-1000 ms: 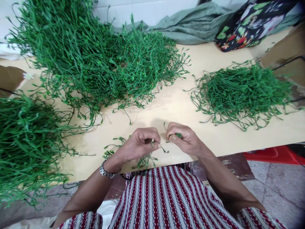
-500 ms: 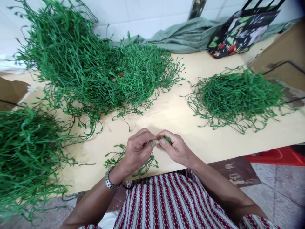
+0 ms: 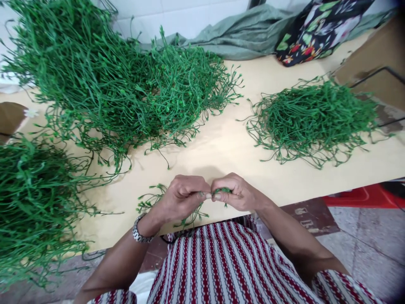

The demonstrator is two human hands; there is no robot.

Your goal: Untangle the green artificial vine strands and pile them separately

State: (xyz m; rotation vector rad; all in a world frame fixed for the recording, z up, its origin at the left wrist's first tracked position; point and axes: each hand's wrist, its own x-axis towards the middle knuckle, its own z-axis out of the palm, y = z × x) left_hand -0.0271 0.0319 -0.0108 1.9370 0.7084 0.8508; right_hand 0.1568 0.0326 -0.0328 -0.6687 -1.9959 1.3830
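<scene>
My left hand [image 3: 183, 197], with a metal-band watch on its wrist, is closed in a pinch on a thin green plastic-looking stem. Its fingertips meet those of my right hand [image 3: 237, 193] just above the front of the table. My right hand is curled round several small green pieces [image 3: 224, 191], partly hidden by the fingers. A few loose green stems [image 3: 152, 198] with budded tips show beside and beneath my left hand. Whether some of them are also held there, I cannot tell.
A large heap of green stems [image 3: 104, 84] fills the back left, a second heap [image 3: 34, 194] the near left, and a smaller pile [image 3: 316, 120] the right. Behind lie a grey-green cloth [image 3: 237, 36] and a floral bag [image 3: 319, 31]. A cardboard box [image 3: 376, 59] stands far right.
Both hands have turned slightly, and their fingertips are now closer together. The pieces in my right hand show from a different side. The whole view has shifted a little.
</scene>
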